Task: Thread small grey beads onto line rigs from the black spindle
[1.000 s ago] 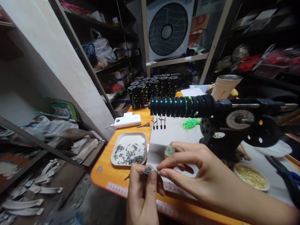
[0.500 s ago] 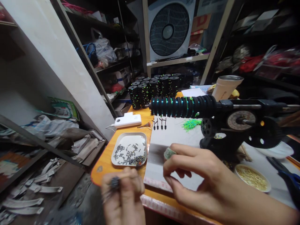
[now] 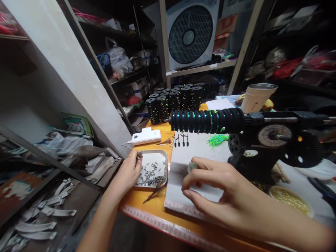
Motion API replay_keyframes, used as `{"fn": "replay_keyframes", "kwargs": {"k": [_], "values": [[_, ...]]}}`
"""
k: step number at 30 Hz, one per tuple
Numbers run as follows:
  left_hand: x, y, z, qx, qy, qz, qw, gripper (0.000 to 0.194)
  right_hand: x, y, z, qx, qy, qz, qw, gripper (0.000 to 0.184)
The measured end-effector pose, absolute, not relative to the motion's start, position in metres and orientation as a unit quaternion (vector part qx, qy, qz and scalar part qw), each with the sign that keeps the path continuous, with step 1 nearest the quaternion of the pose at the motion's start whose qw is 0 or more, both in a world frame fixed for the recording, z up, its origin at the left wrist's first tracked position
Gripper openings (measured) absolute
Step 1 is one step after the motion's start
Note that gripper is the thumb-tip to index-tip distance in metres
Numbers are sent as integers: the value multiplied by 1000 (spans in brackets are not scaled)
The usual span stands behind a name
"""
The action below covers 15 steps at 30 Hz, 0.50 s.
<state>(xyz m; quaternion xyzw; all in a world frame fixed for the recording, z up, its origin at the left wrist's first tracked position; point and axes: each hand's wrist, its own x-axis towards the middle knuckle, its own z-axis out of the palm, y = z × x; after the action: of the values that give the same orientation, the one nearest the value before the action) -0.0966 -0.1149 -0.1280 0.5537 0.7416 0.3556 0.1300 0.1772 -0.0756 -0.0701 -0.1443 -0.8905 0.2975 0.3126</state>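
My left hand (image 3: 130, 171) reaches over the left rim of a shallow metal tray (image 3: 162, 154) that holds several small grey metal pieces (image 3: 149, 173); its fingers curl down into the tray, and what they pinch is hidden. My right hand (image 3: 212, 190) hovers over a white board (image 3: 181, 157) on the orange table (image 3: 147, 206), fingers bent, with a small greenish spool (image 3: 191, 167) held at the fingertips. A thin brown stick (image 3: 152, 194) lies just below the tray.
A black winding machine (image 3: 262, 136) with a row of dark spools on its shaft (image 3: 207, 120) stands to the right. Stacked black spools (image 3: 173, 99) sit behind, with a white power bank (image 3: 145, 136), a paper cup (image 3: 256, 98), a bowl of gold pieces (image 3: 290, 203) and cluttered shelves to the left.
My left hand has left the spot in front of me and moved left and forward to the tray. The right hand stays over the white board, its fingers now apart from the left hand.
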Motion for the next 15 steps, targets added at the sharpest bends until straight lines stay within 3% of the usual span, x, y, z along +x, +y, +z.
{"fn": "replay_keyframes", "kwargs": {"k": [2, 7, 10, 15], "values": [[-98, -106, -130, 580, 747, 294, 140, 1, 177, -73, -73, -154, -888, 294, 318, 11], [-97, -90, -131, 586, 761, 220, 168, 19, 178, -71, -75, -177, -883, 293, 321, 10], [-86, -92, -123, 564, 760, 269, 180, 12, 179, -72, -74, -177, -880, 294, 330, 10], [-40, -123, -108, 511, 687, 450, 253, 14, 178, -76, -77, -142, -857, 311, 387, 10]]}}
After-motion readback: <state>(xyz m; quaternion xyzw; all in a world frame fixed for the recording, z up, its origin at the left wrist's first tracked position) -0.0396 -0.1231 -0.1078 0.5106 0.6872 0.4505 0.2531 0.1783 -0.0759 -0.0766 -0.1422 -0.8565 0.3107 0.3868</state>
